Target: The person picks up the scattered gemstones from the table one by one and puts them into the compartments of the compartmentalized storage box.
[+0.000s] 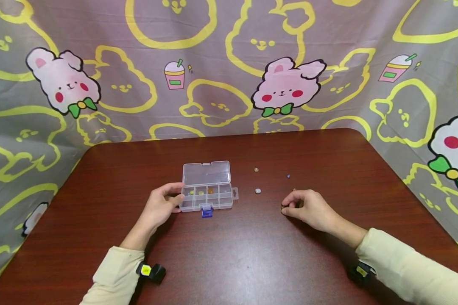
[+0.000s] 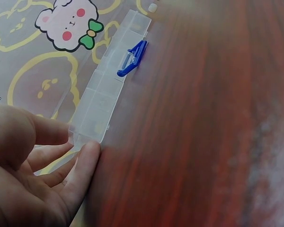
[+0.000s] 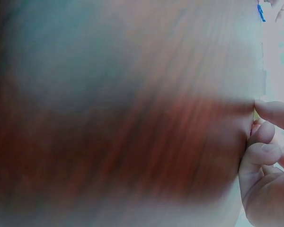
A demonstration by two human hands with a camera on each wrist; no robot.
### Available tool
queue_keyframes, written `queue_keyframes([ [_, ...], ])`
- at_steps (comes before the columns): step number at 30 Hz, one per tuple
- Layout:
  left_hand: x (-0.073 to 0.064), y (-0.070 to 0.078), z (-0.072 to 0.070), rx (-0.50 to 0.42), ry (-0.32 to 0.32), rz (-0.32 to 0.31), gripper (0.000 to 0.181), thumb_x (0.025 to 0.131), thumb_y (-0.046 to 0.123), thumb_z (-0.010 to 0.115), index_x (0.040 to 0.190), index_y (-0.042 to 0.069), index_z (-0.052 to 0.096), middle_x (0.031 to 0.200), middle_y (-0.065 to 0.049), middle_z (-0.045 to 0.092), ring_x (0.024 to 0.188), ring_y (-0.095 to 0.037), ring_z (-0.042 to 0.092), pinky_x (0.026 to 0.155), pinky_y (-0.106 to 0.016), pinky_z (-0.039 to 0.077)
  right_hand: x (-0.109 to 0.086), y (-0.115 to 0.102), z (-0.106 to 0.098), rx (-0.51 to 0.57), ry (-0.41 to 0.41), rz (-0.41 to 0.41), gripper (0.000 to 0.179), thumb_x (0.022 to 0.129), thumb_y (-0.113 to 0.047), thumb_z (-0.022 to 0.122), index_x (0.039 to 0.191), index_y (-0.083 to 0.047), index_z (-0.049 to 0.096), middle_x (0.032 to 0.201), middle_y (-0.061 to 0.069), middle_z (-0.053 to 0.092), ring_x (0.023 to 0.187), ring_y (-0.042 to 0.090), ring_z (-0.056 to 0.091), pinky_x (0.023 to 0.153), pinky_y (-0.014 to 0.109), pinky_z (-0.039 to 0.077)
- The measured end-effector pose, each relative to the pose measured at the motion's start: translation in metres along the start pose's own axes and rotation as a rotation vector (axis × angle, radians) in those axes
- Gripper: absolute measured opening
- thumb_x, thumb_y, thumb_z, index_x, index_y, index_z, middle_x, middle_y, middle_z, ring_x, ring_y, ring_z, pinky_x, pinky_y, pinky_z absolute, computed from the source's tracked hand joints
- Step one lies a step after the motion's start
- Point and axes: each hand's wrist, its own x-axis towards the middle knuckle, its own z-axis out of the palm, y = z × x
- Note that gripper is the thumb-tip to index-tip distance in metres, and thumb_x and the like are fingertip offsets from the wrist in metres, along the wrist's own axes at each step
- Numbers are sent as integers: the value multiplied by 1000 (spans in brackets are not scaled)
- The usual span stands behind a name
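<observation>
A clear plastic compartment box (image 1: 207, 198) lies on the table with its lid (image 1: 207, 173) open toward the back and a blue latch (image 1: 207, 212) at the front. Yellowish and amber beads sit in several of its back compartments. My left hand (image 1: 162, 204) grips the box's left end, thumb at the front corner; the left wrist view shows that hand (image 2: 42, 165) on the end wall. Down at the tabletop, right of the box, my right hand (image 1: 307, 208) pinches a small dark brownish bead (image 1: 283, 207) between thumb and fingertips. The fingers hide most of it.
Between box and right hand lie a white bead (image 1: 258, 191) and, farther back, a pale gold bead (image 1: 256, 170). A blue bead (image 1: 288, 176) and a small brown bead (image 1: 294, 189) lie beyond the right hand. A patterned cloth (image 1: 213, 63) hangs behind the dark wooden table (image 1: 236, 254).
</observation>
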Motion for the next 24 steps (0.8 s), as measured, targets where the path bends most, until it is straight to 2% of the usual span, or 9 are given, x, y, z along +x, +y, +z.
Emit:
queue_keyframes([
  [24,-1,-1,-1,-7,3,6,36,95,-3,62,131,-6,60,123,-28,60,79,-15,63,64,-28,60,-1,-3,-1,1,-12,17,9,83,-10,81,84,-11,72,73,-4,58,59,12,51,52,24,42],
])
